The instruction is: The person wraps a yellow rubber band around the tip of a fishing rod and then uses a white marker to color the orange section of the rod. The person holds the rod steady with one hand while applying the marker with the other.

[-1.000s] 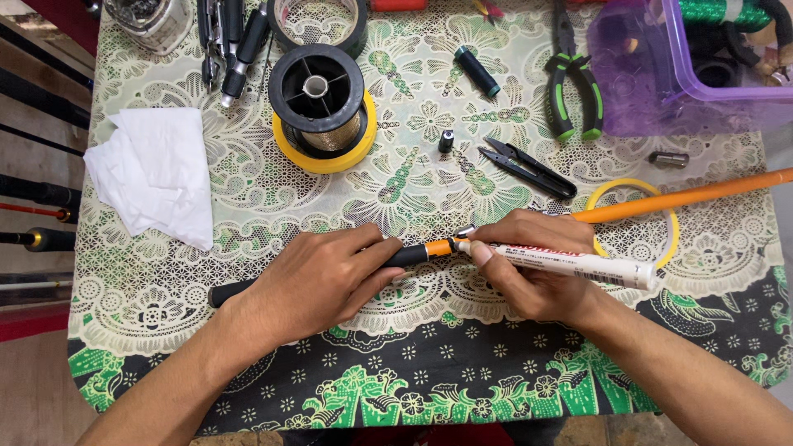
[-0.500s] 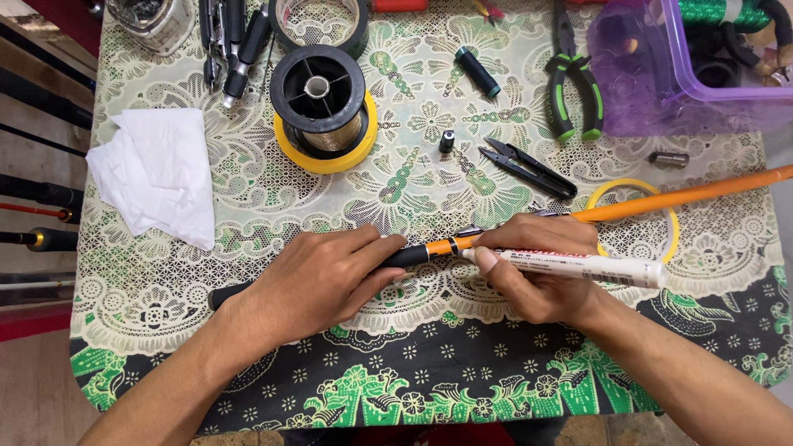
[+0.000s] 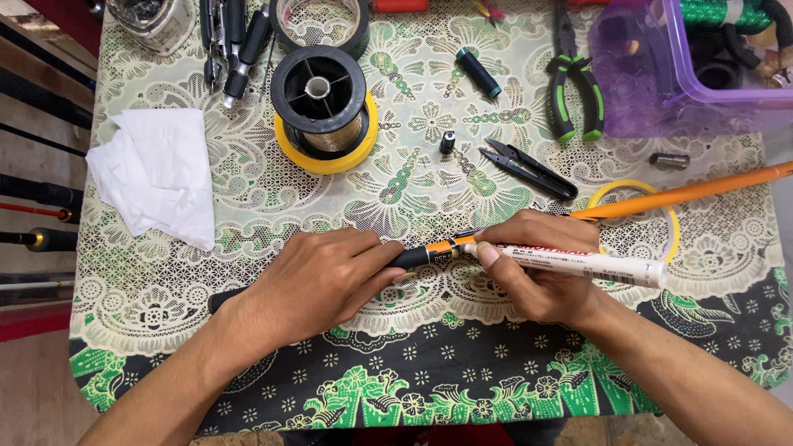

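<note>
An orange rod [image 3: 686, 194] with a black handle section lies across the patterned tablecloth [image 3: 413, 198], running from lower left to the right edge. My left hand [image 3: 318, 277] is closed around the black handle. My right hand [image 3: 541, 264] holds a white marker pen [image 3: 595, 266], its tip touching the rod just where orange meets black. The pen's body points right, past my wrist.
A black spool on a yellow tape ring [image 3: 324, 111] sits at the back centre. Black thread snips [image 3: 529, 169], green-handled pliers [image 3: 574, 87], a purple plastic box [image 3: 702, 58], a white tissue [image 3: 161, 173], a small dark thread bobbin [image 3: 479, 73] and a yellow ring [image 3: 636, 215] lie around.
My right hand and the marker have shifted very slightly along the rod. The left hand has kept its grip.
</note>
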